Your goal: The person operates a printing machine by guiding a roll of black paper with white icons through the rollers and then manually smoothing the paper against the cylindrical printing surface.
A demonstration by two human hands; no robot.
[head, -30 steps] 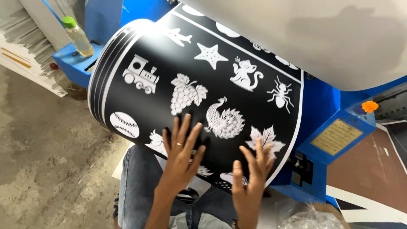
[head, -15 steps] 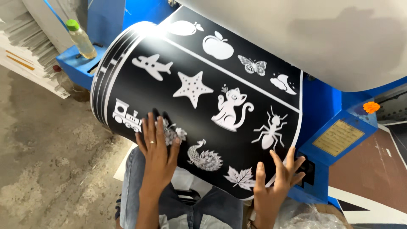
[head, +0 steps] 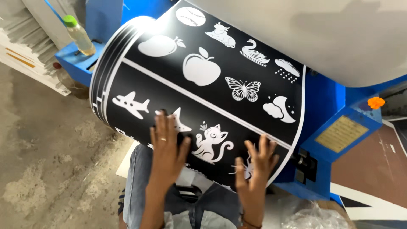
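A wide black sheet (head: 212, 85) printed with white shapes (apple, butterfly, cat, plane, star, swan) curves out of a blue machine (head: 339, 127) and down over my lap. My left hand (head: 167, 146) lies flat on the sheet's lower part, fingers spread over the star. My right hand (head: 256, 163) presses flat with spread fingers near the sheet's lower right edge, over an insect shape. Neither hand grips anything. A ring shows on the left hand.
A plastic bottle with a green cap (head: 79, 36) stands on a blue ledge at the upper left. A grey machine cover (head: 322, 29) hangs over the sheet. Rough concrete floor (head: 46, 161) lies at the left; crumpled clear plastic (head: 309, 214) at the lower right.
The printed sheet has slid further down toward me; the cat and star moved lower and new shapes (apple, butterfly, swan) came out. Both hands shifted back up the sheet.
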